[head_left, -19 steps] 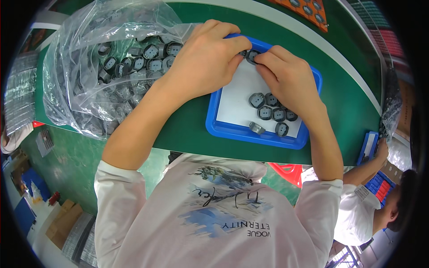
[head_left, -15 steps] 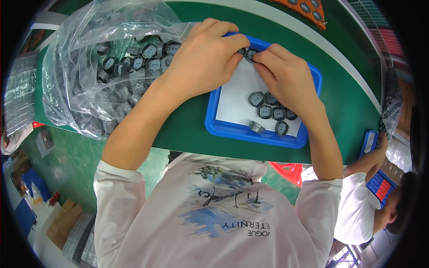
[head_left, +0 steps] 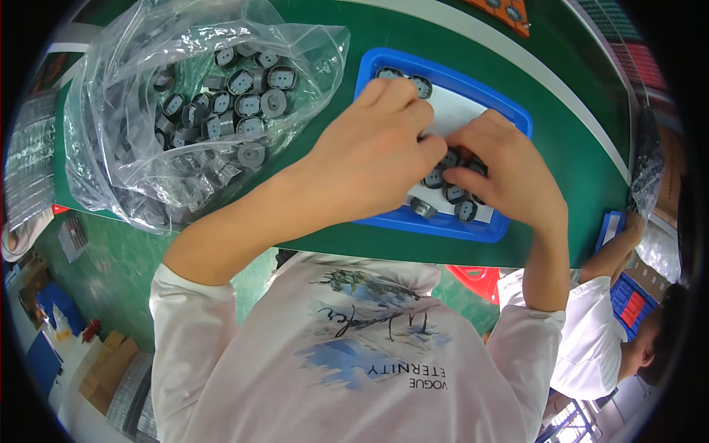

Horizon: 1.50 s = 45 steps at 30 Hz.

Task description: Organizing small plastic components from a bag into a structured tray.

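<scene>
A blue tray (head_left: 443, 227) lined with white paper lies in front of me, holding several small round grey parts with dark housings. Two of these round parts (head_left: 421, 86) sit in its far left corner. My left hand (head_left: 384, 140) reaches across the tray's left side with fingers curled; whatever its fingertips pinch is hidden. My right hand (head_left: 509, 166) is over the clustered round parts (head_left: 454, 193), thumb and fingers closing around one of them, partly covered. Near the front rim, a tipped round part (head_left: 423, 208) lies on its side beside an upright-facing one (head_left: 465, 212).
Left of the tray, a clear plastic bag (head_left: 111, 140) gapes, with many more round parts (head_left: 240, 81) inside. An orange tray (head_left: 506, 13) stands at the far edge of the green table (head_left: 569, 184). A co-worker (head_left: 591, 332) in white sits to the right.
Both hands have moved from the tray's far left corner toward the near cluster of parts. Two round parts now rest in that corner, free of my fingers.
</scene>
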Each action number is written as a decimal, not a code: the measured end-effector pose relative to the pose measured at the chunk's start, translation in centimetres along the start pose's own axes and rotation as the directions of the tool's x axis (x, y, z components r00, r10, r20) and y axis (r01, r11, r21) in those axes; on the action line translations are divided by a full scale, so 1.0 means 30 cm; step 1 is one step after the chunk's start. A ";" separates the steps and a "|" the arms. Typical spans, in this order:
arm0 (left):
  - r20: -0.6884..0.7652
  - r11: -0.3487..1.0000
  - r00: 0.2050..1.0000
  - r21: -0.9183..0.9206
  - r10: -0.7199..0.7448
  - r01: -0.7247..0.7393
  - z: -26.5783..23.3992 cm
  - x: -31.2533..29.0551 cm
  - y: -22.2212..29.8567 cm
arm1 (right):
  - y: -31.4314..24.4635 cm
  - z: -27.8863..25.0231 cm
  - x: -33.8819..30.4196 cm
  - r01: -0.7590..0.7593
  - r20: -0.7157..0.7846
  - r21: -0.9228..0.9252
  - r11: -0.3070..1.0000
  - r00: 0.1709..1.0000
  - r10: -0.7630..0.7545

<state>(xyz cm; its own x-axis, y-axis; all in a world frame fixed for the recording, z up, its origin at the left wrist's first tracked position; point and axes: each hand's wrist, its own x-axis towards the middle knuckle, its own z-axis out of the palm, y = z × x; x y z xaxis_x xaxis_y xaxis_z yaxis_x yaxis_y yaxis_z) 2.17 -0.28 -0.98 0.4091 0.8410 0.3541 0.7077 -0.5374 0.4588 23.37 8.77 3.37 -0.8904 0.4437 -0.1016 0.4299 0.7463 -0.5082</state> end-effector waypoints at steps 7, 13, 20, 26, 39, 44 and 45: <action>-0.019 0.979 0.992 0.160 -0.125 0.127 -0.082 -0.015 -0.054 | 0.000 0.034 0.038 -0.111 -0.020 -0.110 0.988 0.994 0.109; -0.018 0.979 0.988 0.133 -0.156 0.157 -0.082 -0.014 -0.065 | 0.001 0.070 0.061 -0.244 -0.188 -0.139 0.960 0.958 0.216; -0.107 0.984 0.985 0.096 -0.138 0.149 -0.063 -0.005 -0.084 | 0.028 -0.005 0.019 0.029 -0.052 0.069 0.997 0.998 -0.026; -0.176 0.988 0.978 0.082 -0.113 0.129 -0.050 0.001 -0.095 | 0.038 0.052 0.057 -0.035 -0.177 -0.085 0.996 0.984 0.019; -0.186 0.983 0.975 0.115 -0.122 0.145 -0.056 0.001 -0.084 | -0.020 0.074 0.077 -0.144 -0.223 -0.016 0.989 0.965 0.137; -0.180 0.977 0.970 0.109 -0.161 0.182 -0.058 -0.003 -0.082 | -0.054 0.108 0.105 -0.096 -0.293 -0.104 0.990 0.954 0.062; -0.180 0.977 0.971 0.111 -0.160 0.182 -0.060 -0.004 -0.082 | -0.058 0.111 0.104 -0.114 -0.305 -0.096 0.989 0.949 0.080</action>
<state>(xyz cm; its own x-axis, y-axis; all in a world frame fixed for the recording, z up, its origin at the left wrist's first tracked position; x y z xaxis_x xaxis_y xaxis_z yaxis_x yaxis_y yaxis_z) -0.66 0.84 -0.70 0.1799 0.8910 0.4168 0.8299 -0.3650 0.4220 19.34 7.20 1.09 -0.7650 0.6321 0.1233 0.5411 0.7347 -0.4092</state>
